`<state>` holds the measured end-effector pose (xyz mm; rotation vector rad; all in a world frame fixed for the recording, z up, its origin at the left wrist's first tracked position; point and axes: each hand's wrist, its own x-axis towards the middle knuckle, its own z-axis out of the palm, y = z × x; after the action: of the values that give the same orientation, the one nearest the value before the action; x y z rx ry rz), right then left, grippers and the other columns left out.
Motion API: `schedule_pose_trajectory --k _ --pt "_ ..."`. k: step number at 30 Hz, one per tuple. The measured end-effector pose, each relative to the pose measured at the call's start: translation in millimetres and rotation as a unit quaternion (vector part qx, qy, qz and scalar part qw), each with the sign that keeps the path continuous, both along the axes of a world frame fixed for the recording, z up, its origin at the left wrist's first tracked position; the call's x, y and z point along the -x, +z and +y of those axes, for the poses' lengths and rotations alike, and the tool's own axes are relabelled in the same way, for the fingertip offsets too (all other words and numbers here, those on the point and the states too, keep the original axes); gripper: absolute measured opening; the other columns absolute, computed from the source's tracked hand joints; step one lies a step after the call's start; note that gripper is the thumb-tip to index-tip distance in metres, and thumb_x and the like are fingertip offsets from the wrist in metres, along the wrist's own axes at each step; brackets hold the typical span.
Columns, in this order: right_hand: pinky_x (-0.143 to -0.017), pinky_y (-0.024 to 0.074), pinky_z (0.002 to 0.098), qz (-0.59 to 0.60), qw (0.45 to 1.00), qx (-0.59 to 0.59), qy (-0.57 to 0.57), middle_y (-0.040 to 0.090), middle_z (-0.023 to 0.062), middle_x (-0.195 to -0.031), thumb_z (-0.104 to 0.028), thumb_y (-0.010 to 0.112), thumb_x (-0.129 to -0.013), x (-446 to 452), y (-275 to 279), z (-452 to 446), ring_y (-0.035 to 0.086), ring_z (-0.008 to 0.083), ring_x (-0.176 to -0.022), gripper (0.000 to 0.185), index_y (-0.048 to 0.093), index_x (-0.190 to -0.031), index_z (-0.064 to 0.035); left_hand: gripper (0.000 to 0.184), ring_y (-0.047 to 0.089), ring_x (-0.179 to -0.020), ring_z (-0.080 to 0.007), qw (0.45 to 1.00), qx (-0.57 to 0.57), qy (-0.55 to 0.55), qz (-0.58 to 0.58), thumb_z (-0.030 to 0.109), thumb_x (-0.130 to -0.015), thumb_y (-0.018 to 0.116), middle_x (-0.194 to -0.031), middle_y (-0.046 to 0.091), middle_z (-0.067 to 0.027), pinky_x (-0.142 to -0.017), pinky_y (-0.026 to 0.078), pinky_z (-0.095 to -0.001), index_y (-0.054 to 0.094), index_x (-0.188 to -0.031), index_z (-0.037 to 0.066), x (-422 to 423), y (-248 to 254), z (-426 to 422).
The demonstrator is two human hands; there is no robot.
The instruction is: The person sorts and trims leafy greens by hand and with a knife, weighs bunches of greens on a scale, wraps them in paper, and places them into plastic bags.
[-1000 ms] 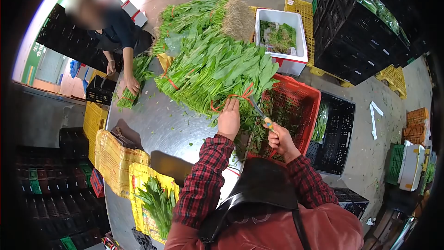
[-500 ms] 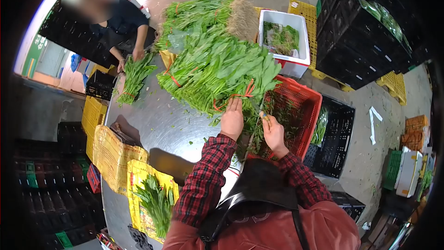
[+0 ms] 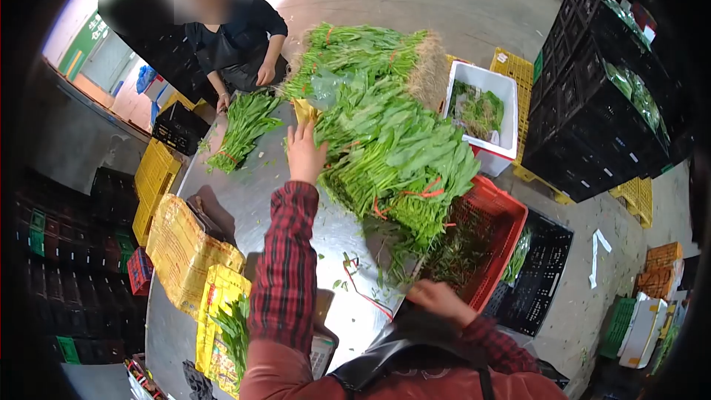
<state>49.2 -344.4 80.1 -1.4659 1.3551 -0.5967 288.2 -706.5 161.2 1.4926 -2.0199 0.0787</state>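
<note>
My left hand (image 3: 304, 154) reaches out with its fingers apart, at the left edge of a big pile of leafy greens (image 3: 400, 133) tied in bundles with red ties. Its fingertips are beside a yellow wrapper (image 3: 304, 111). Slightly blurred, my right hand (image 3: 438, 300) is closed near the table's right edge, by the red crate (image 3: 507, 233); what it holds, if anything, is hidden. Cut stems and leaves lie in the crate. A loose red tie (image 3: 359, 289) rests on the metal table (image 3: 344, 252) between my arms.
Across the table, a co-worker (image 3: 241, 44) stands at a separate bundle of greens (image 3: 241, 130). A white foam box (image 3: 485, 107) with greens stands behind the red crate. Yellow bags (image 3: 189, 252) lie at left. Black crates (image 3: 592, 104) are stacked at right.
My left hand left the nearest bundle's red tie and moved forward and left along the pile. My right hand drew back toward my body. The view tilted up; the co-worker straightened.
</note>
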Motion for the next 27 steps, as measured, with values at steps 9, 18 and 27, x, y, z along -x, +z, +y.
schedule_pose_trajectory --k 9,18,27 --pt "-0.076 0.051 0.0399 0.134 0.973 0.13 0.139 0.057 0.0144 -0.106 -0.033 0.069 -0.084 -57 -45 -31 0.06 0.0336 -0.095 0.055 0.051 -0.129 -0.0072 0.081 0.043 -0.123 -0.0314 0.935 -0.167 0.097 -0.296 0.035 -0.066 0.084 -0.125 0.051 -0.0065 -0.102 0.034 -0.0614 0.047 -0.135 0.013 16 -12 6" --pt "-0.073 0.0521 0.0402 0.189 0.962 0.168 0.1 0.054 0.012 -0.106 -0.023 0.073 -0.076 -73 -61 -23 0.06 0.0321 -0.095 0.058 0.051 -0.127 -0.0087 0.071 0.048 -0.11 -0.0254 0.958 -0.023 0.087 -0.271 0.028 -0.064 0.084 -0.11 0.051 -0.0035 -0.105 0.031 -0.0581 0.053 -0.126 0.017 7 -31 19" --pt "-0.063 0.0519 0.0412 0.235 0.95 0.179 0.098 0.055 0.0112 -0.101 -0.021 0.067 -0.081 -80 -71 -32 0.062 0.0311 -0.086 0.038 0.053 -0.114 -0.0084 0.056 0.049 -0.106 -0.0239 0.965 0.009 0.107 -0.238 0.023 -0.069 0.078 -0.104 0.05 -0.0026 -0.106 0.03 -0.0557 0.056 -0.12 0.017 8 -33 23"
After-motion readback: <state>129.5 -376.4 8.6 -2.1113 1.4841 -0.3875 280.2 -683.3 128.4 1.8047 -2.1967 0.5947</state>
